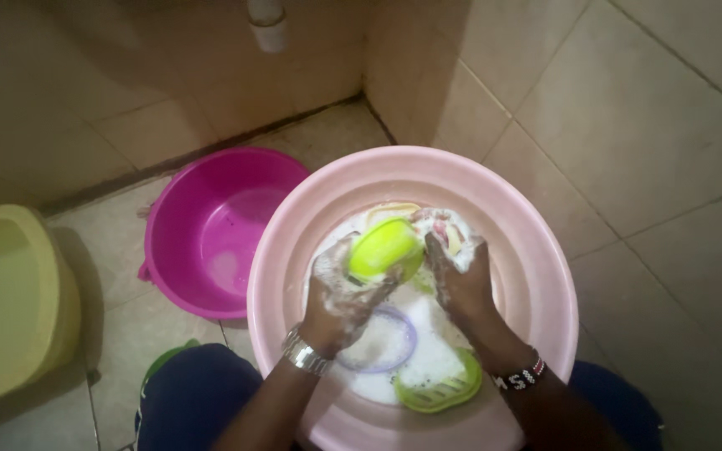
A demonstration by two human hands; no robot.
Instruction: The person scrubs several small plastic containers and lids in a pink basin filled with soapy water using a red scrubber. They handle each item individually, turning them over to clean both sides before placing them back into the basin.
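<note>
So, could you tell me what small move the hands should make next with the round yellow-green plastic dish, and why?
Probably turn the round yellow-green plastic dish a little in the left hand so the right hand, which holds a sudsy sponge or cloth, reaches an unscrubbed part. Both hands are covered in foam over the pale pink plastic basin, and only one face of the dish shows.

Floor (653,125): pale beige tiles, thin dark grout lines, filling right and centre of frame. Wall (127,50): matching beige tile, upper left. White pipe end (267,23), top centre. Light dim, warm.
</note>
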